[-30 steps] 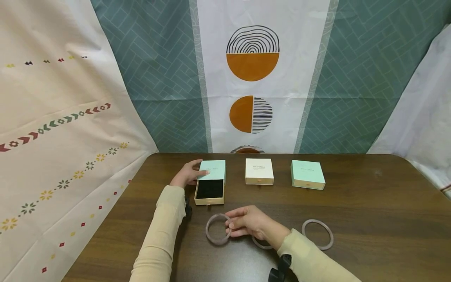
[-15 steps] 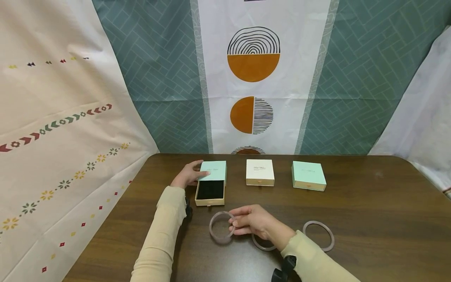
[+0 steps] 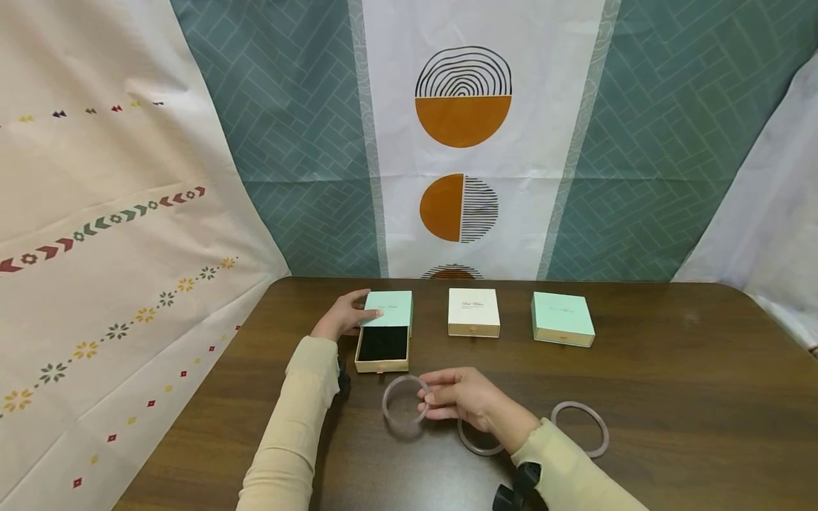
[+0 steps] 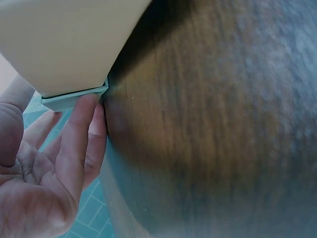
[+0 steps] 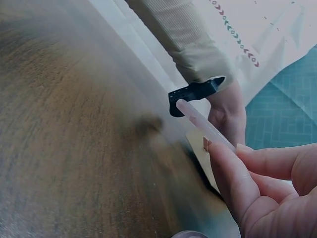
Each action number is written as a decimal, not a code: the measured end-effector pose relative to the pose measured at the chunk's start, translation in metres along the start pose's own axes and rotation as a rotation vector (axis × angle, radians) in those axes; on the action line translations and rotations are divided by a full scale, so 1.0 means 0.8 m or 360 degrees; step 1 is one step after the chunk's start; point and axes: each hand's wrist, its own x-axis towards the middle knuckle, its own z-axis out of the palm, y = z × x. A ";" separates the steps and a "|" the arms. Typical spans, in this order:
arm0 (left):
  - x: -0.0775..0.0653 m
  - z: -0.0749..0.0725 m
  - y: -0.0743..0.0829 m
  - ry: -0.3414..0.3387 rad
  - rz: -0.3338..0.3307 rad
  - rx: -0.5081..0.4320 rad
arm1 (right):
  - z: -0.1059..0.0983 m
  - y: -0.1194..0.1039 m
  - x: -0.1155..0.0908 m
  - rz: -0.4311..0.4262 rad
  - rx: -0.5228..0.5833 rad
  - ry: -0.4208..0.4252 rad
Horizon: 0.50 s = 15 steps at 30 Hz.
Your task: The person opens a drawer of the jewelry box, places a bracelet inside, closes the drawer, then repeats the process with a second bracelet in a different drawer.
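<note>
A translucent, pale mauve bangle is pinched between the thumb and fingers of the right hand and held above a dark wooden table, near the front of a mint-green drawer box whose black-lined drawer is pulled out toward the person. The box is gripped at its left side by the left hand, thumb laid over the top, the two hands well apart. A second bangle and a third, both partly covered by the right arm, are seen on the tabletop, while a white box and another mint-green box, both closed, are lined up to the right
</note>
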 end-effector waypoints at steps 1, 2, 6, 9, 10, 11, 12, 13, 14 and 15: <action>0.000 0.000 0.000 0.0001 0.0002 0.0006 | 0.000 0.000 0.000 -0.0003 0.0004 0.0001; 0.000 0.000 0.000 0.0003 0.0004 0.0009 | -0.001 -0.001 0.001 -0.0002 0.0009 0.0002; 0.000 0.000 -0.001 0.0010 0.0009 0.0017 | -0.001 -0.004 0.001 -0.0003 0.0019 0.0000; 0.000 0.000 -0.001 0.0004 0.0008 0.0016 | -0.003 -0.006 0.000 -0.0005 0.0012 0.0000; 0.000 0.000 -0.001 0.0001 0.0007 0.0015 | -0.003 -0.006 0.000 -0.0009 0.0010 -0.0001; 0.000 0.000 -0.001 -0.0001 0.0005 0.0015 | -0.003 -0.007 0.000 -0.0014 0.0009 -0.0003; -0.001 0.000 0.000 -0.0003 0.0002 0.0009 | -0.004 -0.008 0.000 -0.0017 0.0010 -0.0004; -0.001 0.000 0.000 -0.0004 0.0001 0.0004 | -0.004 -0.008 0.000 -0.0024 0.0010 -0.0009; -0.001 0.000 0.001 -0.0004 0.0001 0.0003 | -0.004 -0.009 0.000 -0.0027 0.0017 -0.0007; -0.002 0.000 0.001 -0.0004 0.0000 0.0000 | -0.004 -0.010 0.000 -0.0030 0.0022 -0.0005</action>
